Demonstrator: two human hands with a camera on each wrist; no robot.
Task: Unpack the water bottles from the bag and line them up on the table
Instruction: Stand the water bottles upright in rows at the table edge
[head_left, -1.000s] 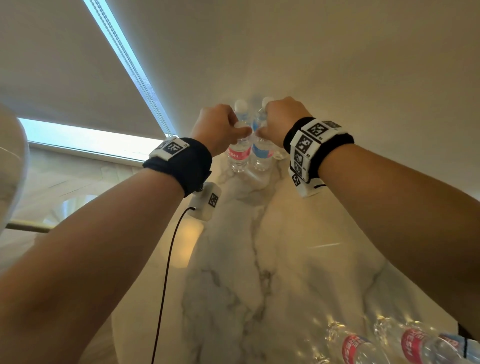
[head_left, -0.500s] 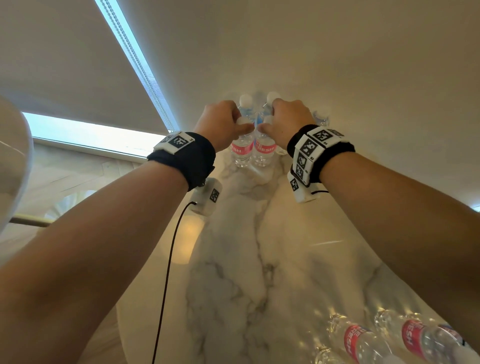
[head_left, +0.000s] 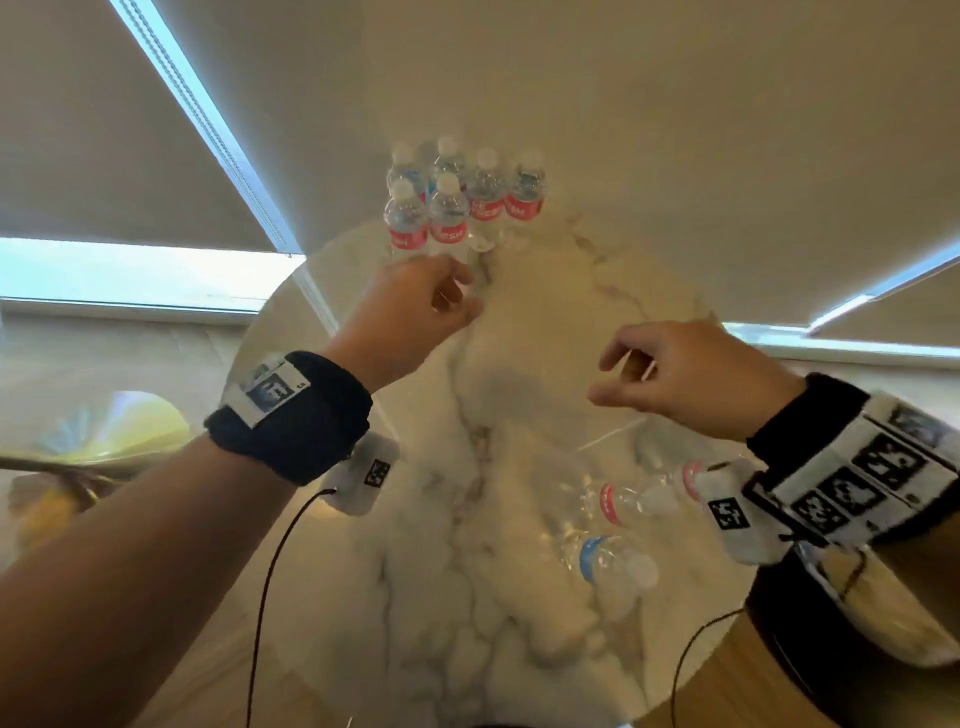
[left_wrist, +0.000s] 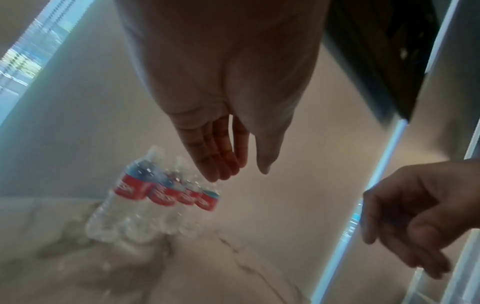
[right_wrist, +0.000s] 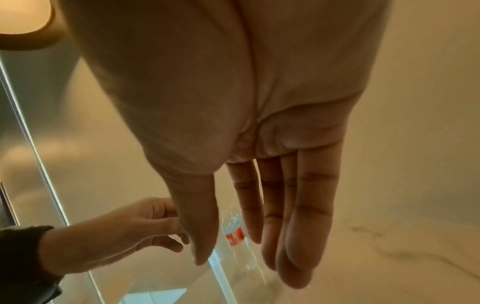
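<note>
Both hands have let go and pulled back, the left hand (head_left: 415, 306) and right hand (head_left: 691, 379) now loose and empty, leaving six clear red-labelled water bottles (head_left: 462, 208) standing grouped on the white marble table (head_left: 519, 322), while at least three clear bottles lying on their sides (head_left: 623, 519) still need lining up.

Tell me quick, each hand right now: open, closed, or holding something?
Left hand: open, fingers loosely curled, holding nothing, just short of the standing water bottles.
Right hand: open, fingers relaxed, holding nothing, above the marble table.

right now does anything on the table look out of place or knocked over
Yes. Three bottles lie on their sides at the near right of the marble table, while the far group stands upright, bunched in two rows. Nothing looks spilled. Both hands, left hand and right hand, hold nothing.
</note>
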